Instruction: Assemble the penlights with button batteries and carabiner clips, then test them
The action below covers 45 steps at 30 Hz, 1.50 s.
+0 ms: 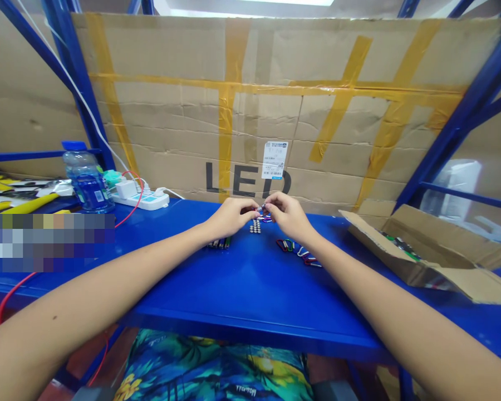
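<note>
Left hand (pixel 234 214) and right hand (pixel 286 214) met at 12 o'clock over blue metal bench (pixel 242 289). Fingers of both pinching small silver-and-purple metal piece (pixel 264 208), held just above cluster of small silver cylinders (pixel 256 226). Coloured carabiner clips (pixel 300 252) at 4 o'clock of cluster. Step judged: fitting piece at fingertips. Next move calls for steady pinch and fine alignment.

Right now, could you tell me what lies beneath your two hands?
A cluster of small silver cylinders stands on the blue table below the left hand and right hand. The hands cover most of the small piece pinched between them.
</note>
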Each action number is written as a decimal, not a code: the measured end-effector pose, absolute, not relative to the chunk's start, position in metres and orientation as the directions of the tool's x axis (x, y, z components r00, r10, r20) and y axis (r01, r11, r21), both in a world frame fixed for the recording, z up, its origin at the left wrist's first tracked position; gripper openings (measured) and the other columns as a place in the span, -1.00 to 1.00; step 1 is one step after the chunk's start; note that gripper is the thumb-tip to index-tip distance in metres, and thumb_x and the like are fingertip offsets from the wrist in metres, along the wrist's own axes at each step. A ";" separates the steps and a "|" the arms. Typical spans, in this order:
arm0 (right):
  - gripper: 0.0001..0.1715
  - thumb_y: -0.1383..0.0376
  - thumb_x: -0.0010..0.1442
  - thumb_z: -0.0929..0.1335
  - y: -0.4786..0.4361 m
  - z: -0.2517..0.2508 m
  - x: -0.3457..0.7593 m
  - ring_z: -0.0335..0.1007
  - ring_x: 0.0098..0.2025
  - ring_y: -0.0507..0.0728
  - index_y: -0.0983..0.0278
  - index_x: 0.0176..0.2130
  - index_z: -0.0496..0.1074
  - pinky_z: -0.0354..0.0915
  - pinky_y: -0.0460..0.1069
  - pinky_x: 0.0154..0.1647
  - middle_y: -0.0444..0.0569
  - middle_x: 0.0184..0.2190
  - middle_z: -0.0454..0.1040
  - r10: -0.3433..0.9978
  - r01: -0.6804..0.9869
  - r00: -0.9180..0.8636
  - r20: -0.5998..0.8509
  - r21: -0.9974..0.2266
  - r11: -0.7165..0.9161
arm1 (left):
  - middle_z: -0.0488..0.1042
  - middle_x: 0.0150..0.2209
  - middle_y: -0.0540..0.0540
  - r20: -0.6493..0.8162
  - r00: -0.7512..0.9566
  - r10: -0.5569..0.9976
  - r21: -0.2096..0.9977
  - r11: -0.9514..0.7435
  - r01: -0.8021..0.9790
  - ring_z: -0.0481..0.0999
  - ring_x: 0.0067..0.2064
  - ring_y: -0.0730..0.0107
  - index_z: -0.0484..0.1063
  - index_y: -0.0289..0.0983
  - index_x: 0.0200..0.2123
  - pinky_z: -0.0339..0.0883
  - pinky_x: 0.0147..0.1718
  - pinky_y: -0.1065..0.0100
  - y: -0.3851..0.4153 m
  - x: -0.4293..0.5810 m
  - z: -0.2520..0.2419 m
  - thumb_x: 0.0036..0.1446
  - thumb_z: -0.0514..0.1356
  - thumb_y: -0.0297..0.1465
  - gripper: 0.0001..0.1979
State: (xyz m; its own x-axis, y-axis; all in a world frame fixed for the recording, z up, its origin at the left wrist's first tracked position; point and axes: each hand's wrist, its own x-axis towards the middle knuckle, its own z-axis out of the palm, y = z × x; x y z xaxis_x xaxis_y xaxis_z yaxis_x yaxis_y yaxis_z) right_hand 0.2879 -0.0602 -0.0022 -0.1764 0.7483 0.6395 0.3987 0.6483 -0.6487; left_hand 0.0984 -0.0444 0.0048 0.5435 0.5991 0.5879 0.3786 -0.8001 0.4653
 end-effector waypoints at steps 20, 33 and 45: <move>-0.86 0.26 0.17 0.34 -0.065 0.000 0.287 0.34 -0.54 0.03 0.28 -0.38 0.36 0.28 -0.04 -0.52 -0.10 -0.54 0.44 0.805 0.317 -0.268 0.529 -0.741 0.592 | 0.55 -0.26 -0.17 0.609 0.599 0.520 0.211 -0.834 0.510 0.51 -0.22 0.25 0.46 -0.33 -0.28 0.33 -0.23 0.25 -0.050 0.099 0.007 0.29 0.04 -0.41 -0.78; -0.79 0.27 0.19 0.36 -0.072 0.008 0.285 0.37 -0.65 0.02 0.27 -0.43 0.27 0.32 -0.08 -0.62 -0.19 -0.69 0.36 0.885 0.242 -0.305 0.352 -0.870 0.430 | 0.51 -0.27 -0.18 0.648 0.639 0.415 0.077 -0.870 0.488 0.50 -0.24 0.24 0.37 -0.33 -0.24 0.35 -0.27 0.26 -0.053 0.095 0.003 0.27 0.05 -0.46 -0.89; -0.79 0.24 0.21 0.35 -0.073 0.005 0.282 0.38 -0.60 0.02 0.23 -0.37 0.20 0.29 -0.09 -0.65 -0.20 -0.61 0.36 0.842 0.190 -0.266 0.469 -0.831 0.523 | 0.52 -0.29 -0.17 0.603 0.613 0.509 0.134 -0.823 0.552 0.51 -0.23 0.24 0.43 -0.33 -0.27 0.36 -0.20 0.22 -0.059 0.102 0.012 0.31 -0.01 -0.45 -0.78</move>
State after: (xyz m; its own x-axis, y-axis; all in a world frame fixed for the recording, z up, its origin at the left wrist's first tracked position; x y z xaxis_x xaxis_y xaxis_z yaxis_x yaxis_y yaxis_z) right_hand 0.2821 -0.0726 0.0049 -0.2659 0.8423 0.4688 0.1902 0.5226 -0.8311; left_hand 0.1021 -0.0589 0.0123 0.6134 0.5094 0.6035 0.5520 -0.8231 0.1336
